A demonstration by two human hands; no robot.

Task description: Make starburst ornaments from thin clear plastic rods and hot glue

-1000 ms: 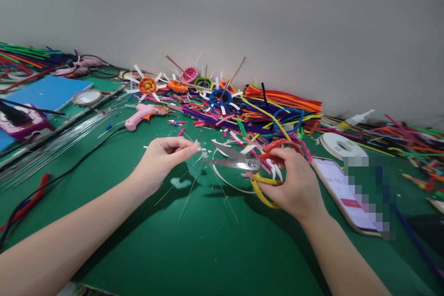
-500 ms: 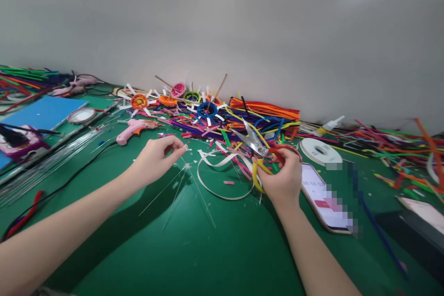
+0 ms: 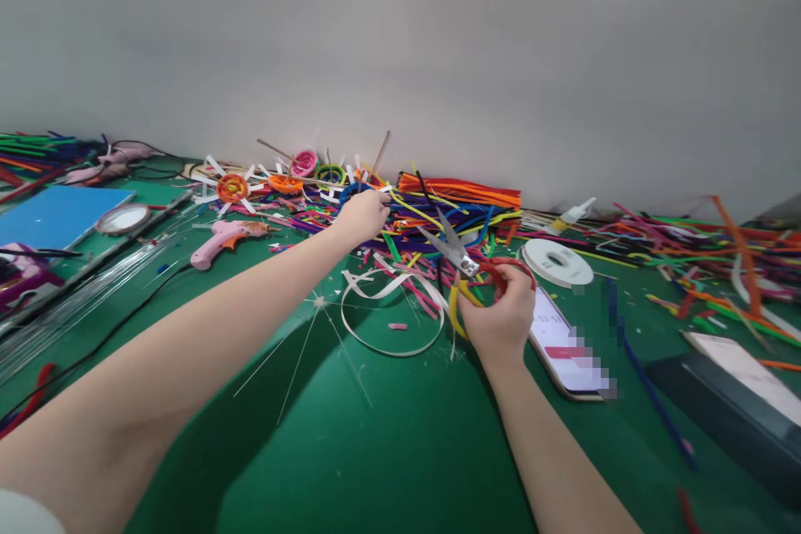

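Note:
My right hand [image 3: 501, 313] grips a pair of scissors [image 3: 468, 267] by red and yellow handles, with the blades spread apart and pointing up and left. My left hand [image 3: 365, 215] reaches to the back, over the pile of pipe cleaners [image 3: 431, 213], and partly covers a blue ring-shaped piece [image 3: 350, 192]. Its fingers are curled; what they hold, if anything, is hidden. Below the scissors a white ribbon [image 3: 394, 352] lies in a loop. To its left, thin clear strands [image 3: 319, 300] spread out from one white point on the green tabletop.
A pink glue gun [image 3: 216, 244] with a black cord lies at left, near a tape roll [image 3: 123, 219] and a blue board [image 3: 62, 215]. At right are a ribbon spool [image 3: 556, 261], a phone [image 3: 566, 350] and a glue bottle [image 3: 572, 215]. Orange wheel-like pieces [image 3: 232, 188] rest at the back.
My left hand has moved from above the clear strands, up and right to the pile at the back. My right hand still holds the scissors. The view has shifted slightly to the right.

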